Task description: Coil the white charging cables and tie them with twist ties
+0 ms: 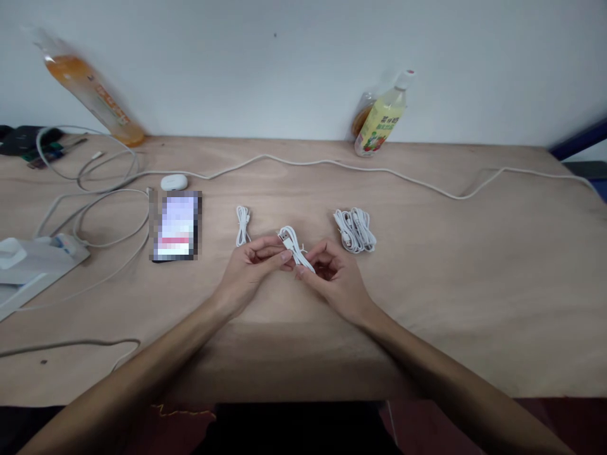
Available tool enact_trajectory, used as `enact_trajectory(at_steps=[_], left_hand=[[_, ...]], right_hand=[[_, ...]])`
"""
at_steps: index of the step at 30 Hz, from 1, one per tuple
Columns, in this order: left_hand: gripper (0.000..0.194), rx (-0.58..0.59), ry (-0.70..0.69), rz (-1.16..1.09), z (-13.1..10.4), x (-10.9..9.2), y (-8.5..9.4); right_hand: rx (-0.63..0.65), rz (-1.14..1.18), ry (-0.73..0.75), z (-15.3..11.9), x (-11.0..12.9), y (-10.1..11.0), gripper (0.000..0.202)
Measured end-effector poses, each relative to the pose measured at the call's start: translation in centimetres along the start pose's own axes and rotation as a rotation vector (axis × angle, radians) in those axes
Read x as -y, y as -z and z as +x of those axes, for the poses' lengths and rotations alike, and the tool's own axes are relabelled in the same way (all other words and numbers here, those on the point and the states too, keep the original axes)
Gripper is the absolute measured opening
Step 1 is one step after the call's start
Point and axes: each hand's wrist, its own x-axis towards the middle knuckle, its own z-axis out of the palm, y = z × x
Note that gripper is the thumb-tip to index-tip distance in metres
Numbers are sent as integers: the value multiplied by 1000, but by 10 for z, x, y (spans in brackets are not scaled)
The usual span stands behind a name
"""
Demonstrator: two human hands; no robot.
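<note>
Between my hands is a folded white USB cable [294,245], held a little above the table, its flat metal plug at the upper left and a thin tie sticking out at its middle. My left hand [253,268] pinches the plug side between thumb and fingers. On the lower end of the bundle, my right hand [334,275] has its thumb and fingers closed. Another single bundled white cable [243,224] lies just beyond my left hand. Past my right hand sits a pile of several bundled white cables [355,230].
A phone [176,226] and a white earbud case [174,182] lie to the left. Long cords [90,183] and a white power strip [42,268] occupy the far left. An orange drink bottle [95,98] and a yellow drink bottle [383,120] stand by the wall.
</note>
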Motion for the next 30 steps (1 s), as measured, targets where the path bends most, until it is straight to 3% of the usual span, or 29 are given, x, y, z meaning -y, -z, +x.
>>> enact_trajectory(at_steps=[5, 12, 18, 22, 25, 30], left_hand=[[31, 15, -16, 1, 0, -2, 0], [27, 26, -62, 35, 1, -3, -1], [31, -73, -104, 35, 1, -4, -3], [24, -106, -156, 84, 2, -3, -1], [23, -99, -173, 73, 3, -2, 0], [29, -127, -170, 77, 3, -1, 1]], right_hand=[[49, 119, -40, 3, 3, 1, 35], [226, 522, -351, 2, 9, 4, 40], [289, 714, -510, 1, 13, 7, 30], [334, 702, -550, 2, 13, 9, 23], [333, 624, -566, 3, 10, 8, 37], [250, 482, -420, 4, 5, 6, 43]])
